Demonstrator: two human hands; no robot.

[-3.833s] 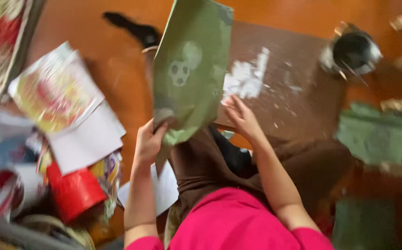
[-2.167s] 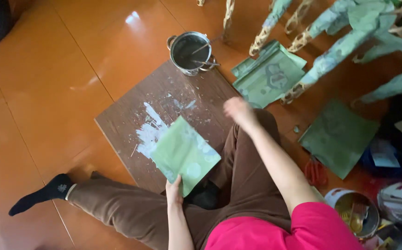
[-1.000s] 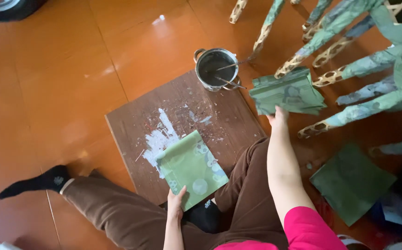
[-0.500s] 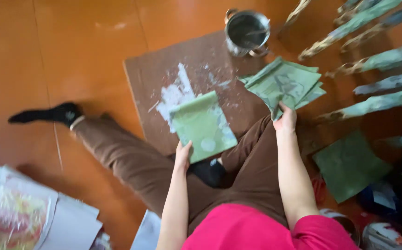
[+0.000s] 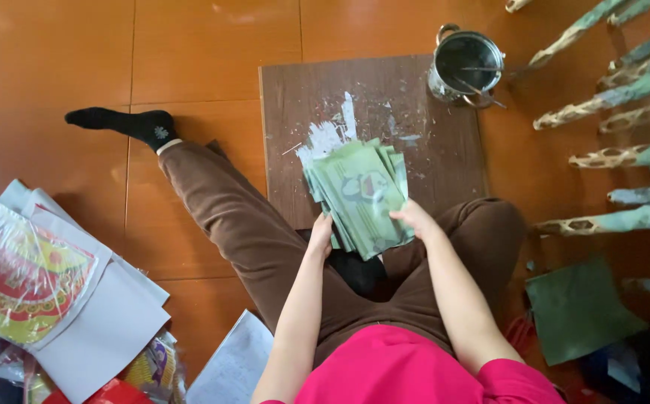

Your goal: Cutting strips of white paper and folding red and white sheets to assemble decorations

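I sit on an orange floor with a brown wooden board point(image 5: 430, 120) in front of me. A fanned stack of green paper sheets point(image 5: 359, 194) lies on the board's near edge, over my lap. My left hand point(image 5: 320, 230) grips the stack's lower left edge. My right hand point(image 5: 413, 218) holds its lower right edge. The top sheet carries a pale round printed figure. White paste smears point(image 5: 330, 135) mark the board just beyond the stack.
A metal pot point(image 5: 465, 63) with a stick in it stands at the board's far right corner. Green paper-wrapped rods point(image 5: 624, 97) lie at the right. A loose green sheet point(image 5: 579, 310) lies by my right knee. Printed and white papers point(image 5: 56, 284) are piled at the left.
My right hand brought the pile of green sheets from the right onto the board, over the single sheet my left hand held. Both hands now hold the combined stack.
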